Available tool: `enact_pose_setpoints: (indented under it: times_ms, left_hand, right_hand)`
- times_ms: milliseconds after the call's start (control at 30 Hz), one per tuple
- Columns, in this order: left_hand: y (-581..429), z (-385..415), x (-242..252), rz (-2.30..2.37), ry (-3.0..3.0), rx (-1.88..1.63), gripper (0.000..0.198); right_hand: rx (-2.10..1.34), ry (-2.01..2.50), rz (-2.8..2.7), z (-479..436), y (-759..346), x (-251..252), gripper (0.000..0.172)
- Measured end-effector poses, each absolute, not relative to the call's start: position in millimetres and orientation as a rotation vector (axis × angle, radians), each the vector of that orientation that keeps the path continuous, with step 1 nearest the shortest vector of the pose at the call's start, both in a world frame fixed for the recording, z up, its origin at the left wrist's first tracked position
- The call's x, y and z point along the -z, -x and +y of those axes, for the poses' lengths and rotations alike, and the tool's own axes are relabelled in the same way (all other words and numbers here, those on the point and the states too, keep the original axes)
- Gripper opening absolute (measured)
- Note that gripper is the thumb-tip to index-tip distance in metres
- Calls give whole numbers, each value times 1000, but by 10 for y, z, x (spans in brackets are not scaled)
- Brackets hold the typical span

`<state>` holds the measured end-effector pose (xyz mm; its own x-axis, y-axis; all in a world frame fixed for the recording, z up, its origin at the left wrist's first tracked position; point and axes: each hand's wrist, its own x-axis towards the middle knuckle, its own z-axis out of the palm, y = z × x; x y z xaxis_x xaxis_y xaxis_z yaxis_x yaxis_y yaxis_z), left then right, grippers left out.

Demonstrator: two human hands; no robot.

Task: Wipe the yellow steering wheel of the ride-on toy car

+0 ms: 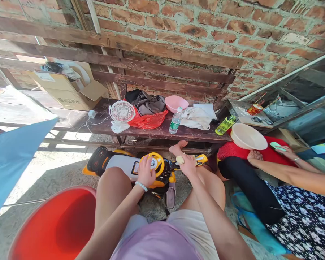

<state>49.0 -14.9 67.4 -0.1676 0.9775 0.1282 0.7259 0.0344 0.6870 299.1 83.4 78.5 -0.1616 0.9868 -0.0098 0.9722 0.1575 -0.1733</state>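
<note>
Wall: rough red brick wall [233, 32], with weathered wooden slats [162, 74] fixed across it.

Floor: grey concrete floor [40, 184], partly in bright sunlight.

Bench: dark wooden bench [162, 133] holding a white desk fan [122, 111], red plastic bag [148, 121], pink bowl [176, 103] and white cloth [197, 117].

Writing: cardboard carton [62, 92] at the bench's left end has dark Chinese characters, not readable here; water bottle [176, 121] has a green label, also not readable.

Left hand [146, 171]: fingers clenched on the yellow steering wheel [151, 164] of a toy ride-on car [121, 166].

Right hand [188, 165]: fingers grasping a small pale lump [180, 159], its kind hard to tell, just above the toy ride-on car.

Toy place: on the floor, in front of the person's knees and below the bench.

Nearby: another person's hands [287, 152] rest beside a cream bowl [248, 136], on red cloth [260, 153].
</note>
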Motion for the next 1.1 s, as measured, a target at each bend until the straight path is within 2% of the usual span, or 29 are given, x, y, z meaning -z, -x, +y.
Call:
enact_pose_setpoints:
  times_ms: [100, 200, 267, 433, 567, 667, 867, 1000, 1100]
  left_hand:
    - [-367, -110, -484, 2094, -1684, -430, 72]
    - [-349, -143, -325, 2079, -1753, -261, 74]
    - [-342, -156, -272, 2075, -1784, -230, 74]
    - [-316, -148, -254, 2074, -1814, -224, 72]
    - [-333, -142, -289, 2055, -1815, -226, 72]
    - [-341, -135, -288, 2062, -1805, -222, 71]
    - [-301, -118, -219, 2063, -1831, -220, 72]
    - [-306, -121, -226, 2075, -1837, -194, 70]
    - [-333, -136, -238, 2080, -1823, -194, 69]
  right_hand:
    - [-255, 1802, -2314, 704, -2908, -687, 41]
    - [-292, 1759, -2363, 692, -2900, -673, 49]
    - [-318, 1786, -2430, 781, -2979, -732, 49]
    - [-206, 2059, -2416, 1118, -3435, -972, 34]
    - [-142, 2085, -2336, 1155, -3616, -987, 39]
    - [-162, 2076, -2246, 969, -3363, -873, 40]
    - [-382, 1687, -2382, 615, -2777, -758, 51]
    - [-397, 1672, -2510, 747, -3167, -923, 56]
    - [-225, 1884, -2439, 902, -3613, -1030, 50]
